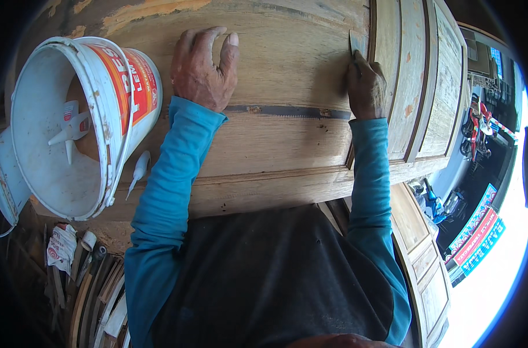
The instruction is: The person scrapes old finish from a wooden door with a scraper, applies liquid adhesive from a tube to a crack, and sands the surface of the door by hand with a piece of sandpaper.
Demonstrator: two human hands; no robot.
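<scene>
The right hand is grasping a thin scraper, perhaps so that its blade is reaching close to the moulding of the wooden panel, which is lying under both hands. The left hand is curving loosely above or upon the panel, I cannot tell which, and is gripping nothing visible. A white bucket is sitting at left, probably for easy reach.

Putty knife's handle mostly hidden by right hand; wooden door cut off at top edge.
</scene>
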